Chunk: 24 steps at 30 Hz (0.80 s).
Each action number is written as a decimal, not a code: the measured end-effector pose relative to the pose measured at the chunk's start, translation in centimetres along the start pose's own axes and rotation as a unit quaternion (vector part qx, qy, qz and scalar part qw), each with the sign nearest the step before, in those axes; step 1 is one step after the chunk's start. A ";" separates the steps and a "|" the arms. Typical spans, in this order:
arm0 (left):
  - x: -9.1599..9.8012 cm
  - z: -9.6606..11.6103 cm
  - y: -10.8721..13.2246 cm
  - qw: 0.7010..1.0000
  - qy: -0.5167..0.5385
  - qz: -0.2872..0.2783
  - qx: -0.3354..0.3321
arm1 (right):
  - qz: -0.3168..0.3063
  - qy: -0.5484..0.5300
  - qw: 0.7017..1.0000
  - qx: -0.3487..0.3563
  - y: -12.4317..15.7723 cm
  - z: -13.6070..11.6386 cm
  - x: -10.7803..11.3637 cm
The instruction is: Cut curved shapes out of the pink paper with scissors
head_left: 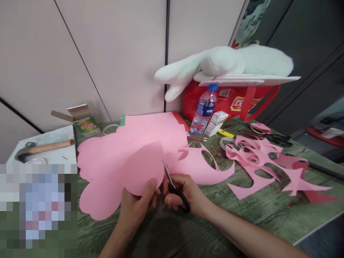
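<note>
Paper (pixel 145 166) is pinched above the table (pixel 217 233) by the left hand (pixel 140 201), scissors (pixel 178 193) are held by the right hand (pixel 186 187) at the paper's edge, which could be nicked if the paper slipped.

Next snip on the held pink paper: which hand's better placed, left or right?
Likely the right hand: it holds the scissors, tips close to the right edge of the pink paper. The left hand is occupied gripping that paper.
</note>
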<state>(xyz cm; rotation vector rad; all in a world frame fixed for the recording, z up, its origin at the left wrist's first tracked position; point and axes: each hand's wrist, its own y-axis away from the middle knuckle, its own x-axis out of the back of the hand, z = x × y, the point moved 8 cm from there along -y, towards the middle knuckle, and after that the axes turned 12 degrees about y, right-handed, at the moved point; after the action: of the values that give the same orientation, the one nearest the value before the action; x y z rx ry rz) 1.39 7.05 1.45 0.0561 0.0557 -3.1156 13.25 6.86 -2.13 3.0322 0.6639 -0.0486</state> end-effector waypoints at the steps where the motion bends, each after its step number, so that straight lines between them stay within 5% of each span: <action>1: -0.1 -0.2 -0.1 1.000 0.008 -0.012 -0.001 | -0.003 -0.003 1.000 0.001 0.0 0.0 -0.1; 4: -0.5 -0.2 -0.1 1.000 0.011 -0.027 -0.004 | -0.011 -0.020 1.000 0.011 0.1 -0.1 -0.4; 11: -0.3 -0.1 0.7 0.999 -0.010 0.035 0.038 | -0.017 -0.027 0.999 0.015 0.0 -0.5 -0.7; 24: -0.8 0.1 0.8 0.999 -0.031 0.014 0.033 | 0.009 -0.042 0.999 0.021 -0.2 -0.8 0.2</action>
<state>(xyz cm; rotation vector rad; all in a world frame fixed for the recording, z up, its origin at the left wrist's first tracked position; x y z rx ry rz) 2.23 6.26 1.55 -0.0394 -0.0498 -3.0884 13.37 7.11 -1.36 3.0549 0.6371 -0.1902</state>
